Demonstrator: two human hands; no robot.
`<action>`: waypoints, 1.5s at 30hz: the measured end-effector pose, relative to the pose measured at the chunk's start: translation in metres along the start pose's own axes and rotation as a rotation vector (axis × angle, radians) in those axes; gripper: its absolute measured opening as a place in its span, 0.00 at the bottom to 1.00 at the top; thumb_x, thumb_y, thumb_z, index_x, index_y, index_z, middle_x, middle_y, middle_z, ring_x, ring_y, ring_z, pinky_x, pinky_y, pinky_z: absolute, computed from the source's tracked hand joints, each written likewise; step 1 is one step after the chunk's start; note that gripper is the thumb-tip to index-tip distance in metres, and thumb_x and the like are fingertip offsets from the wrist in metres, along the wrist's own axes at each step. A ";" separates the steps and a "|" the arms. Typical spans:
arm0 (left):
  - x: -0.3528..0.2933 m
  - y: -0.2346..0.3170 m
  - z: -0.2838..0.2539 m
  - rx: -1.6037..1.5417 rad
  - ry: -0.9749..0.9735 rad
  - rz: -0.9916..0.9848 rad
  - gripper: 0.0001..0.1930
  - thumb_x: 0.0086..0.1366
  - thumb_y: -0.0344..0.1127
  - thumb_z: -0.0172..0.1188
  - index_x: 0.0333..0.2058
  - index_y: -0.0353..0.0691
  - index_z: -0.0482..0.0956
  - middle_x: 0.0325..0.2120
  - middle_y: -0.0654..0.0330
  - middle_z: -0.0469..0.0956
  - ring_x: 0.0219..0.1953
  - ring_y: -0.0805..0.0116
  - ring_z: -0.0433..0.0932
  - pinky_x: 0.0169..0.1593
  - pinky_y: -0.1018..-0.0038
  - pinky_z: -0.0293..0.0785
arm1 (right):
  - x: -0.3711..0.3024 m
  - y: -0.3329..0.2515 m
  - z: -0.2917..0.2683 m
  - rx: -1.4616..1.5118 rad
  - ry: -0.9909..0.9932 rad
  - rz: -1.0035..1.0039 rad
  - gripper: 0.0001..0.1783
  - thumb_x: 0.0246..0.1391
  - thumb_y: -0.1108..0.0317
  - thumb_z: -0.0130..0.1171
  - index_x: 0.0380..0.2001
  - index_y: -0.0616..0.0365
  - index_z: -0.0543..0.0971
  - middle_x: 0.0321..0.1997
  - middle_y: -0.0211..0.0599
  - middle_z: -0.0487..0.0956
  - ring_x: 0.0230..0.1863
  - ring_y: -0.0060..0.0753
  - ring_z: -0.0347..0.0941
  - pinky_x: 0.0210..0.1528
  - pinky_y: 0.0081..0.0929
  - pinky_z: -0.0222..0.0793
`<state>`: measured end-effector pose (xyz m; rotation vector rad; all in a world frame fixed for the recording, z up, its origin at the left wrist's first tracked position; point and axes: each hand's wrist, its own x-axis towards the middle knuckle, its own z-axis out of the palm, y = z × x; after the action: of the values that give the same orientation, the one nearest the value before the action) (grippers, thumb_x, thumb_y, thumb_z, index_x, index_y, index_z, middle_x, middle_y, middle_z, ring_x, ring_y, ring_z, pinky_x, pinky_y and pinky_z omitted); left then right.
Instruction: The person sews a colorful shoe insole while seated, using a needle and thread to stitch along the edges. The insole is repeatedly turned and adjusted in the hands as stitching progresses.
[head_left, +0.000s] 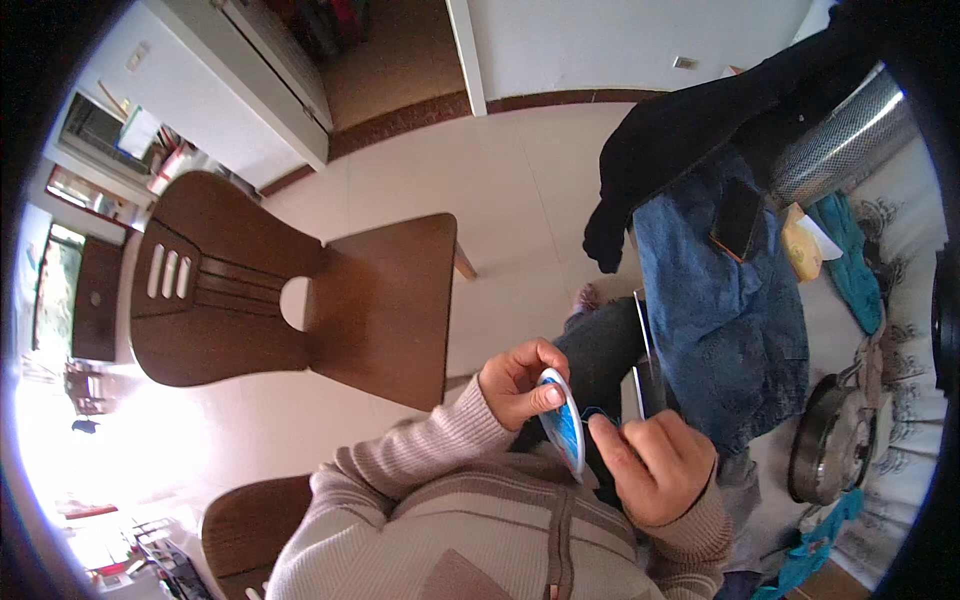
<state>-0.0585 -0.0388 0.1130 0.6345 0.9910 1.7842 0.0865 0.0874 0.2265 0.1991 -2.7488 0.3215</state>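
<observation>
One left hand [524, 388] and one right hand [655, 465]; one flat spool [566, 430] of blue line. Two brown wooden chairs [380, 300], one left, one near left; three slots [169, 273] in the farther one's backrest [225, 280]. At right: one blue denim garment [705, 300], one black phone [735, 222], one black garment [690, 140], two teal cloth pieces [852, 270], far and near.
</observation>
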 end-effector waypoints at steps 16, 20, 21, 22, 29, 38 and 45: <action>0.000 0.009 0.015 0.099 0.044 -0.215 0.15 0.54 0.46 0.64 0.29 0.39 0.77 0.25 0.62 0.78 0.28 0.75 0.76 0.34 0.79 0.75 | -0.017 0.038 0.047 0.626 0.134 0.244 0.12 0.30 0.79 0.64 0.24 0.54 0.81 0.20 0.29 0.71 0.20 0.28 0.66 0.20 0.22 0.59; 0.003 0.012 0.016 0.091 0.059 -0.197 0.14 0.55 0.45 0.64 0.28 0.40 0.76 0.24 0.63 0.77 0.27 0.76 0.75 0.33 0.79 0.75 | -0.020 0.029 0.063 0.786 0.211 0.422 0.09 0.34 0.80 0.65 0.23 0.58 0.79 0.21 0.31 0.73 0.20 0.24 0.67 0.21 0.20 0.60; 0.003 0.011 0.015 0.093 0.075 -0.199 0.14 0.55 0.45 0.64 0.28 0.41 0.75 0.23 0.63 0.77 0.27 0.77 0.75 0.32 0.80 0.75 | -0.021 0.027 0.067 0.825 0.233 0.460 0.08 0.35 0.80 0.65 0.23 0.59 0.78 0.22 0.31 0.73 0.21 0.23 0.67 0.21 0.19 0.60; 0.002 0.010 0.015 0.096 0.091 -0.201 0.14 0.55 0.45 0.63 0.27 0.41 0.75 0.23 0.63 0.77 0.26 0.77 0.75 0.31 0.80 0.74 | -0.022 0.026 0.071 0.863 0.254 0.498 0.08 0.36 0.80 0.65 0.23 0.60 0.77 0.22 0.31 0.73 0.21 0.21 0.67 0.22 0.18 0.61; 0.003 0.010 0.012 0.043 0.137 -0.247 0.14 0.55 0.45 0.63 0.22 0.42 0.72 0.19 0.65 0.75 0.23 0.80 0.72 0.28 0.82 0.72 | -0.028 0.019 0.078 0.995 0.308 0.607 0.09 0.41 0.83 0.61 0.29 0.65 0.76 0.27 0.35 0.76 0.29 0.23 0.72 0.29 0.16 0.69; 0.000 -0.002 0.006 -0.068 0.162 -0.285 0.13 0.56 0.42 0.62 0.20 0.44 0.71 0.18 0.68 0.72 0.22 0.82 0.68 0.25 0.82 0.67 | -0.026 0.008 0.085 0.991 0.362 0.717 0.10 0.43 0.82 0.59 0.33 0.64 0.75 0.33 0.40 0.77 0.30 0.24 0.73 0.32 0.19 0.70; 0.002 0.006 -0.001 0.012 0.224 -0.304 0.15 0.56 0.42 0.61 0.19 0.43 0.68 0.17 0.69 0.71 0.22 0.82 0.67 0.25 0.82 0.66 | -0.010 0.014 0.073 0.832 0.320 0.658 0.13 0.41 0.76 0.63 0.34 0.65 0.77 0.37 0.41 0.77 0.29 0.25 0.73 0.31 0.18 0.69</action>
<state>-0.0626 -0.0386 0.1172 0.2752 1.1819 1.6005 0.0687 0.0833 0.1538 -0.5185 -2.1283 1.5040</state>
